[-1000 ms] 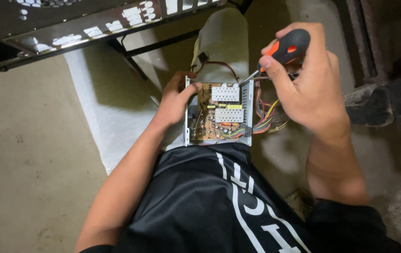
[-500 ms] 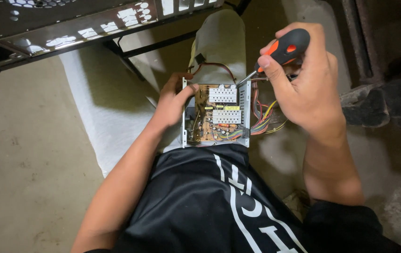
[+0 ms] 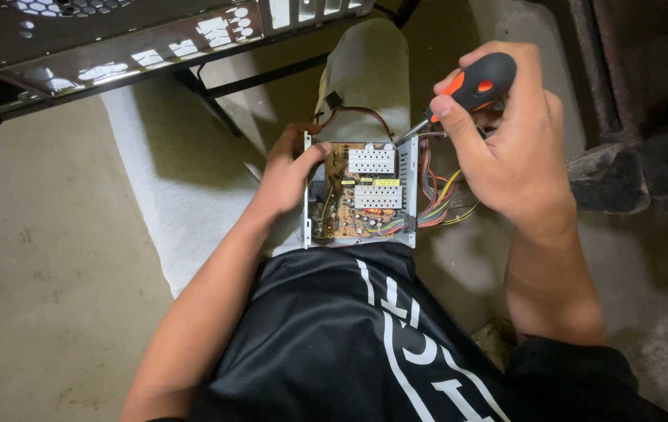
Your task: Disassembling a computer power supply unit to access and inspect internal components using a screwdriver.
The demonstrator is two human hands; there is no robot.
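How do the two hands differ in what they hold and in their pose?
The right hand grips an orange-and-black screwdriver; the left hand holds the open metal box by its side wall. The right hand is raised above the box, fist closed; the left hand lies lower, fingers curled over the edge. Both are bare.

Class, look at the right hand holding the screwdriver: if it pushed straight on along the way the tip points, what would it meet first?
The right hand aims the screwdriver down-left. It would likely first meet the metal box at its right wall, then the circuit board; depth is unclear.
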